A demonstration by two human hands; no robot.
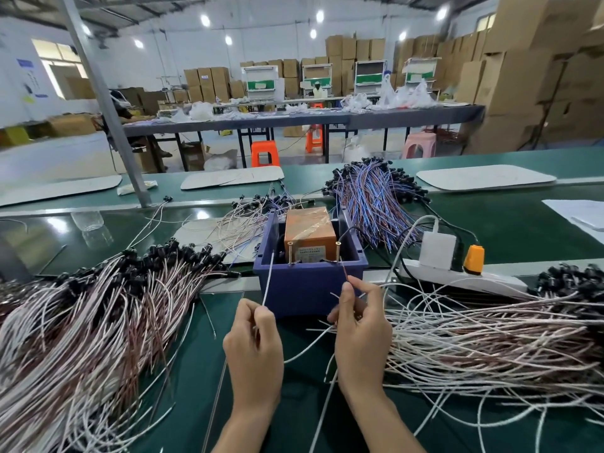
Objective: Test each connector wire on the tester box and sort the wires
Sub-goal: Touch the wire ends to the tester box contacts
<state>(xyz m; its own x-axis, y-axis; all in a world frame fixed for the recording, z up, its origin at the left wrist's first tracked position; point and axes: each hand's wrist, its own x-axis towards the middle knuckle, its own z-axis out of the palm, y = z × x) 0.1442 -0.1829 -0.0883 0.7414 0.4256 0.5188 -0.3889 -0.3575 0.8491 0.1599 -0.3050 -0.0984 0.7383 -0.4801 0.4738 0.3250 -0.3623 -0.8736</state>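
Factory assembly hall, viewed from a green conveyor-style workbench [510, 230]. Heaped on the bench, big bundles of connector wires [98, 322] with black plugs, on both sides of a blue bin [307, 282] holding an orange tester box [310, 230], near a white power strip [457, 279]. Further back, a long grey worktable [294, 120] strewn with plastic bags [408, 93], orange plastic stools [264, 153] and a pink stool [420, 143] by its legs. Along the rear and right side, tall stacks of brown cardboard cartons [523, 76]. Overhead, a bare metal roof [130, 8] with bright hanging lamps [205, 20]. Rising from the bench, a slanting steel post [108, 109].
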